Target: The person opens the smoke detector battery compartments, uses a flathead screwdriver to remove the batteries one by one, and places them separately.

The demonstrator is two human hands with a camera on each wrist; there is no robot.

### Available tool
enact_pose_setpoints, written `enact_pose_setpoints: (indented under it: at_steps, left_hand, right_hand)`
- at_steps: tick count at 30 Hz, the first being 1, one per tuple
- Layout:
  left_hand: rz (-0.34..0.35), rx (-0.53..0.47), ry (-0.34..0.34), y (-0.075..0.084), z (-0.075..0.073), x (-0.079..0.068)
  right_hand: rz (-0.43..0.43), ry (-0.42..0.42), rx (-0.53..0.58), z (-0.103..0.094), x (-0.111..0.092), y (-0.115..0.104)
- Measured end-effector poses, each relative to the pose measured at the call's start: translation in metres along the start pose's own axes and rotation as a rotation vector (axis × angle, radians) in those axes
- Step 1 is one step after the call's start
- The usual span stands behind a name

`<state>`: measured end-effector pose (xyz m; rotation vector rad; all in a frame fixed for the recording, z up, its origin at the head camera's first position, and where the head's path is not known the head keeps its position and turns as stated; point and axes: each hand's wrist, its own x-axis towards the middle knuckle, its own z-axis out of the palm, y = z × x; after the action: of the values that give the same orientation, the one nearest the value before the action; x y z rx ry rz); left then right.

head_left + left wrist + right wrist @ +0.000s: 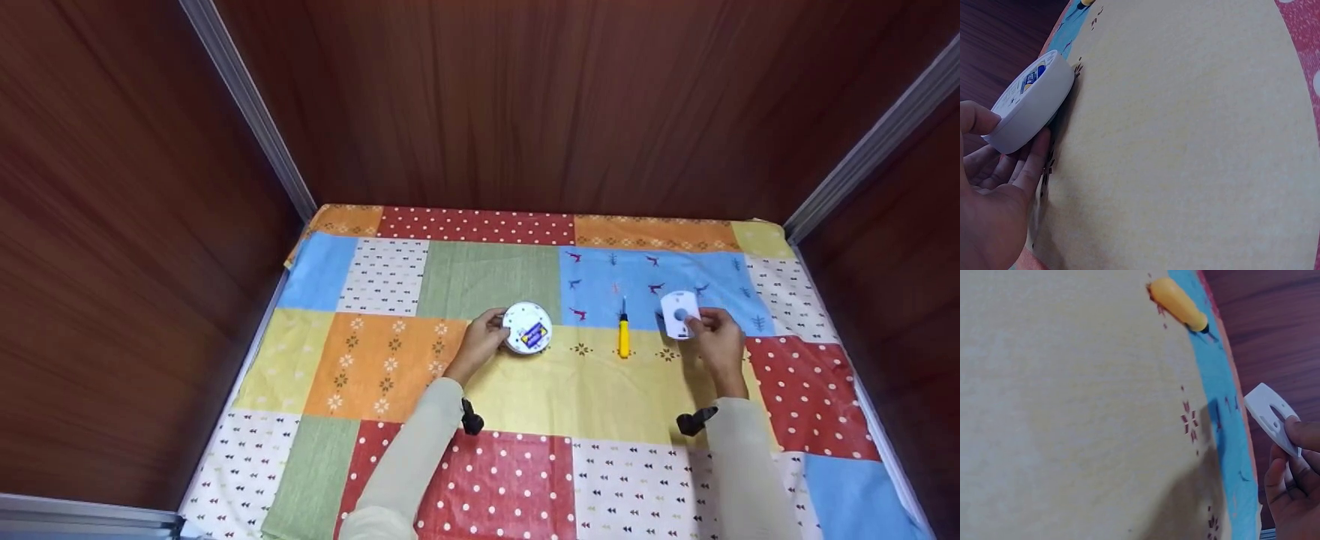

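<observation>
My left hand (481, 341) holds a round white device (525, 319), which looks like a smoke alarm, by its left edge. A blue-and-yellow battery or label shows on its upturned face. In the left wrist view the thumb lies on the device's rim and fingers support it from below. On the right, my right hand (721, 346) pinches a white mounting plate (675, 306) with a round central hole, held up off the cloth. Between the hands a screwdriver (624, 337) with a yellow handle lies on the cloth, its tip pointing away; neither hand touches it.
A patchwork tablecloth (495, 390) covers the table. Brown wood-grain panels (495, 105) stand at the back and both sides, joined by metal corner strips (251, 105). Black wrist mounts (471, 418) sit at both cuffs.
</observation>
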<state>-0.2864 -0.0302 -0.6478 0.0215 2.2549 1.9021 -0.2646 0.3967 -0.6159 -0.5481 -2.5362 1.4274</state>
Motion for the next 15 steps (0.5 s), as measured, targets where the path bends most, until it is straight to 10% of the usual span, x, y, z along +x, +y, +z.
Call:
enact_pose_setpoints:
  at_steps: [15]
  left_hand:
    - [0.022,0.022,0.008,0.001,0.000,0.000]
  right_hand:
    - [0.022,0.013,-0.027,0.005,-0.004,0.013]
